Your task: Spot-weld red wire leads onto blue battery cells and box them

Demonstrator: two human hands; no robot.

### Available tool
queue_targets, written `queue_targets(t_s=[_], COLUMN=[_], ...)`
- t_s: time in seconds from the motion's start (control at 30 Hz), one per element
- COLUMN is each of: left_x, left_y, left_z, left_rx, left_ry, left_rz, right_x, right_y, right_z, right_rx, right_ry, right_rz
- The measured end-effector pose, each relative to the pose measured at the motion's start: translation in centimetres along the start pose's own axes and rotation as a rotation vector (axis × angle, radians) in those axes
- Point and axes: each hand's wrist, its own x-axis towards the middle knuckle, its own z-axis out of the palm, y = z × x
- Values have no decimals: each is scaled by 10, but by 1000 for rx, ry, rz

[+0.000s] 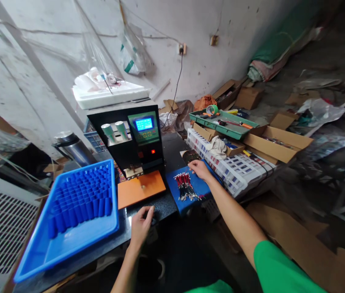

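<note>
The person's right hand (201, 169) hovers with fingers drawn together just beyond the red-and-black wires (186, 188), at their one o'clock; whether it grips anything cannot be told. The left hand (141, 223) is half-curled at their eight o'clock, by the bench's front edge, its grip also unclear. The wires lie bunched on a blue board (174, 179). From them, an orange plate (132, 194) sits at nine o'clock, a black machine (120, 152) with a lit screen at ten, a blue tray (71, 239) of blue cylinders farther toward nine, and a white crate (236, 173) at two.
</note>
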Motion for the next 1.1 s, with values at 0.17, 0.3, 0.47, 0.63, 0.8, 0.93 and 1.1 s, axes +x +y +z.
queue_targets(t_s=[0.17, 0.3, 0.47, 0.63, 0.8, 0.93, 1.1], left_x=[-1, -5, -9, -10, -15, -15, -7], left_y=[-3, -2, 2, 2, 20, 60, 92], left_z=[1, 1, -1, -3, -3, -3, -10], left_rx=[-31, -69, -84, -126, -199, -268, -455], left_ry=[-5, 2, -3, -3, 83, 153, -21], left_rz=[-21, -42, -38, -25, -16, 9, -121], right_x=[-5, -11, -19, -31, -60, -89, -118], right_y=[-11, -11, -14, -30, -51, -66, -74], right_z=[-6, -6, -5, -6, 7, 33, 71], right_rx=[94, 202, 361, 441, 501, 535, 622], right_ry=[95, 179, 256, 263, 103, -98, -312], right_rz=[-1, 29, -7, -123, -187, -173, -137])
